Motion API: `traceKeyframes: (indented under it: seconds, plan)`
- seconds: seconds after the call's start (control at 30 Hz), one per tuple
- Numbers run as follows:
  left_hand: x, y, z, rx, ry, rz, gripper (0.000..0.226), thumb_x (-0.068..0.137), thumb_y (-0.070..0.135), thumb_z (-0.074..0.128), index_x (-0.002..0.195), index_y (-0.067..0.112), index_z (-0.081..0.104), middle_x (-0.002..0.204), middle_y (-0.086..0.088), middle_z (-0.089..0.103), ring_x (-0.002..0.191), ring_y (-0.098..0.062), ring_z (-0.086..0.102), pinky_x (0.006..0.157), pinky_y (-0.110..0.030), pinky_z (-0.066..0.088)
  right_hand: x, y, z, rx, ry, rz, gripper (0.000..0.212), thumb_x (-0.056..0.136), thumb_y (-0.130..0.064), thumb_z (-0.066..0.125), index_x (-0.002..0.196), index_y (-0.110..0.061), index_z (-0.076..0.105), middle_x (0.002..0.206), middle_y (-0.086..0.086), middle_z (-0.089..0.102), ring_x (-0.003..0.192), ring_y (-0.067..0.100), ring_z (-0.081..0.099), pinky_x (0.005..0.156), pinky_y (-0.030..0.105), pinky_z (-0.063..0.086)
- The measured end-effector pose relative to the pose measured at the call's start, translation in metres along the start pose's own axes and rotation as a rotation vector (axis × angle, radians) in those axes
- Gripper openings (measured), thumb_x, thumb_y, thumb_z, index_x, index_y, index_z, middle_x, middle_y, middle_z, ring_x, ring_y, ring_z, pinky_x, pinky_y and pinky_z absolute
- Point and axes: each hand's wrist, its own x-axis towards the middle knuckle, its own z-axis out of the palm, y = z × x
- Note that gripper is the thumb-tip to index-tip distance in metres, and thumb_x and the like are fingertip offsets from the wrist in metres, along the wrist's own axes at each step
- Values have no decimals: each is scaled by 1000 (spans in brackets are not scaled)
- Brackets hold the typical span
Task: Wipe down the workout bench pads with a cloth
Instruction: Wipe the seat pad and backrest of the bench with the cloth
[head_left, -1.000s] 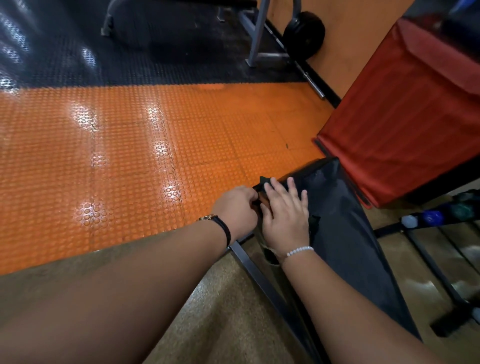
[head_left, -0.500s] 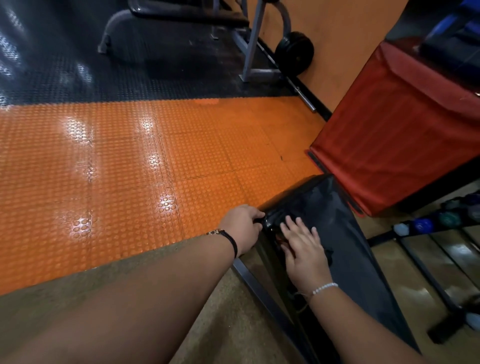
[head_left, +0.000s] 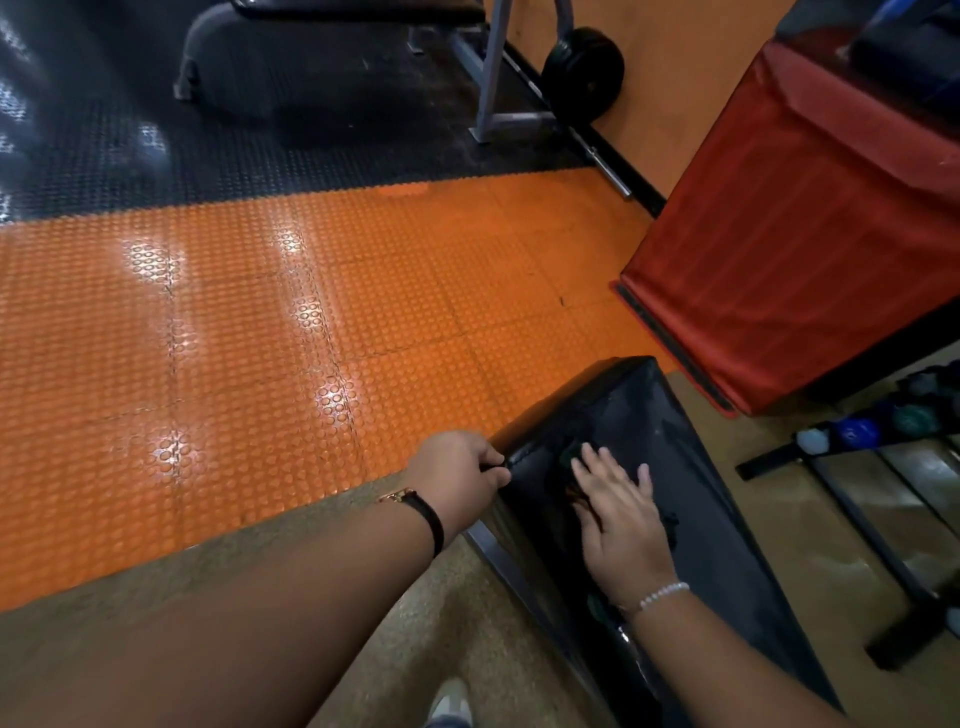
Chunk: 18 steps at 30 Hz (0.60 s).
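A black padded workout bench pad (head_left: 691, 467) slopes from the lower right up toward the middle of the head view. My right hand (head_left: 618, 514) lies flat with straight fingers on a dark cloth (head_left: 569, 460), pressing it against the pad; most of the cloth is hidden under the palm. My left hand (head_left: 457, 475) grips the pad's left edge near its upper end, fingers curled round the rim. A steel frame bar (head_left: 498, 556) runs below the pad's left side.
A red covered box (head_left: 789, 249) stands close behind the pad's top end. A dumbbell rack (head_left: 883, 525) sits to the right. Orange studded floor tiles (head_left: 260, 338) spread to the left, a weight plate (head_left: 584, 73) and grey stand farther back.
My right hand and the cloth slid down the pad, away from its top end. My left hand kept its grip on the pad's edge. The view tilted up slightly.
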Motion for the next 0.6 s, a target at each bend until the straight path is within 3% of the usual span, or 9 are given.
traceKeyframes:
  seconds: [0.07,0.13,0.27,0.33,0.43,0.5,0.6]
  plan:
    - [3,2,-3,31,-23,-4,20,86,34,68,102,24,72,106,7,68,101,-12,60,81,-21,45,14,-17,2,-40,38,139,50,85,-29,32,124,-11,56,136,1,49,128,22,45,111,51,11]
    - [6,2,-5,28,-50,-13,19,83,33,70,99,23,73,103,7,69,98,-11,61,82,-23,46,18,-31,4,-64,13,153,51,84,-29,32,123,-10,56,133,6,54,126,23,47,111,49,10]
    - [6,2,-6,4,-56,-25,19,82,32,72,98,23,73,101,8,70,96,-9,62,81,-22,46,8,-13,1,-92,-58,-126,50,81,-24,39,128,-11,48,137,7,50,131,18,35,111,43,9]
    - [6,2,-6,16,-55,-47,18,82,35,72,98,27,73,99,9,70,94,-10,62,78,-22,47,6,-2,-1,-92,-96,-173,50,81,-24,40,130,-12,45,139,6,47,132,17,32,112,44,10]
    - [7,3,-7,12,-99,-63,16,81,37,71,95,29,72,97,8,70,88,-11,64,78,-26,51,19,-9,-4,-58,-58,-18,48,85,-26,37,131,-13,48,141,-1,42,133,17,35,113,40,8]
    - [10,4,-12,42,-137,-40,14,82,38,71,93,29,72,95,8,70,86,-10,64,77,-27,52,33,-30,-4,18,-39,130,47,92,-29,33,136,-15,44,146,-6,32,138,12,24,115,34,-1]
    - [17,5,-18,121,-183,17,13,82,37,70,91,27,71,96,7,70,89,-12,63,75,-25,50,31,-45,-4,62,-118,75,50,91,-33,28,136,-17,43,146,-6,33,139,15,24,116,32,1]
